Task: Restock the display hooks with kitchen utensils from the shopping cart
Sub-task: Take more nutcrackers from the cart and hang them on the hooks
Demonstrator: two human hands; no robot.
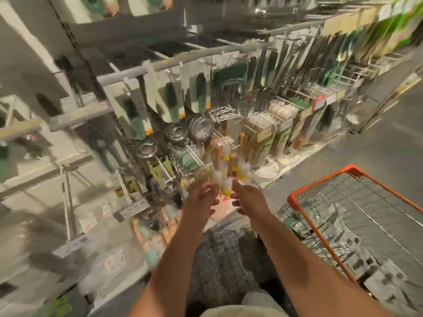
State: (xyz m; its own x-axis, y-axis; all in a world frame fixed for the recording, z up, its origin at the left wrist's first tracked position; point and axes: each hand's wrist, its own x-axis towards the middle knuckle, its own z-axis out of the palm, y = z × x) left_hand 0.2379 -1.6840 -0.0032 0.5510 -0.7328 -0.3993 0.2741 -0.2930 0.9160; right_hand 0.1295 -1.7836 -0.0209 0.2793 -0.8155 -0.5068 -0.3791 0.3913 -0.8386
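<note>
Both hands are reaching together at the centre of the frame, bringing a small bunch of wooden-handled brushes (225, 172) up toward the low display hooks (225, 139); judging by the rails across the upper half, already hanging full of packaged utensils (199, 94), much of the restocking is looking done, though the orange-rimmed shopping cart (320, 209) at lower right is showing what seem to be more packets through its mesh, so work is likely remaining. The left hand (201, 200) is curling its fingers at the white-and-yellow brush ends, and the right hand (248, 197) is pinching in from the other side; heavy blur is making the exact grip hard to confirm
</note>
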